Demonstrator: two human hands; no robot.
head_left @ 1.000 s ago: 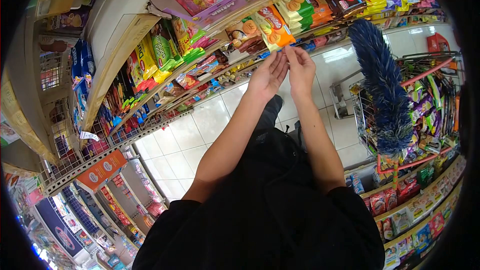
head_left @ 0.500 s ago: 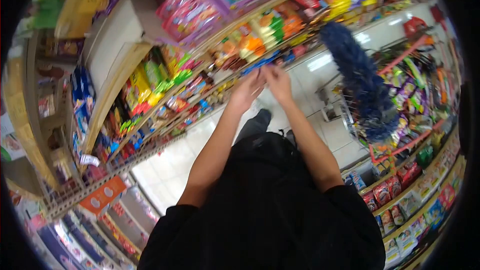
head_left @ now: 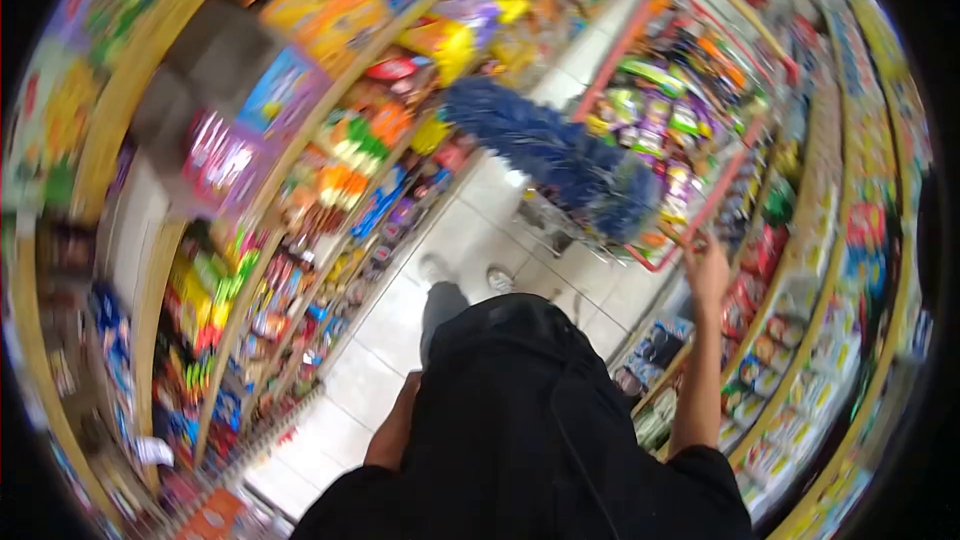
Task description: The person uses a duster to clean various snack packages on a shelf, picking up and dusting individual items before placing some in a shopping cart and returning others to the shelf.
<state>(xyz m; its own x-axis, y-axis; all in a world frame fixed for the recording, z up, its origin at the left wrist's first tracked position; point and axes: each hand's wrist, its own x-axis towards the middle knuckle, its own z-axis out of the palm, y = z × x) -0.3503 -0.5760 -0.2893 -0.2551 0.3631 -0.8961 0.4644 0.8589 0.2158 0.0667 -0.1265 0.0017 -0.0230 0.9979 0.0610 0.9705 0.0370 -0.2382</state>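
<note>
My right hand (head_left: 708, 265) is closed at the handle end of a fluffy blue duster (head_left: 555, 155), its fingers slightly blurred. The duster stretches from there up and left, over the near side of a shopping cart with a red rim (head_left: 603, 75). Colourful snack packets (head_left: 655, 115) fill the cart. Of my left arm only a short piece of forearm (head_left: 395, 430) shows beside my black clothing; the left hand itself is hidden.
Shelves of bright sweets and snack packets (head_left: 340, 180) line the left side. On the right, curved shelves (head_left: 770, 340) hold rows of packaged goods. Pale floor tiles (head_left: 480, 230) run between them, where my shoes show.
Both hands were together near the left shelf. My right hand has moved right to the duster's handle, and the left has dropped out of sight. The view has turned toward the cart.
</note>
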